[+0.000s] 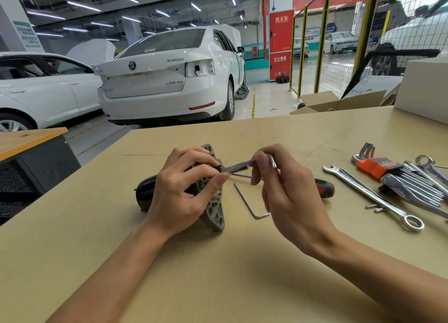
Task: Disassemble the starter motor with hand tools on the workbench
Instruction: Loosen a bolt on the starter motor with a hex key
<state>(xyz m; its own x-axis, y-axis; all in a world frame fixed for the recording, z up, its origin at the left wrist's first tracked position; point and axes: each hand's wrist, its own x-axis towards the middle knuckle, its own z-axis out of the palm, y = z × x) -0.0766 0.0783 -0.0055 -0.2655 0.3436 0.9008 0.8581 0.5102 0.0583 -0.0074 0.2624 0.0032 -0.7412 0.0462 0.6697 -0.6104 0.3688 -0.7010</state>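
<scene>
The biggest risk I see from here is the thin tool [242,165] slipping out of the fastener. The right hand [288,191] pinches it only at its far end, between thumb and curled fingertips, so any sideways push could cam the tip out and round the bolt head, or jab the left thumb lying right next to it. The second risk is the starter motor [214,211] rolling: it lies on its side on the workbench [218,274], propped on the edge of its grey mounting flange, and only the left hand [184,189] steadies it. If that grip slackens while torque goes on, the whole unit could twist. A small screw coming free could also drop and roll off among the other tools.

The left hand wraps over the motor's middle, fingers curled around the body and thumb pressed against the flange face near where the tool goes in. The black rear housing sticks out to the left of that hand, the flange to its right and below. The tool's tip meets the motor just beside the left fingertips; whether it is fully seated I cannot tell, as the fingers hide the joint.

A loose hex key [249,201] lies on the bench between the hands, a screwdriver [324,188] sits behind the right hand, and wrenches [373,196] lie well apart to the right.
</scene>
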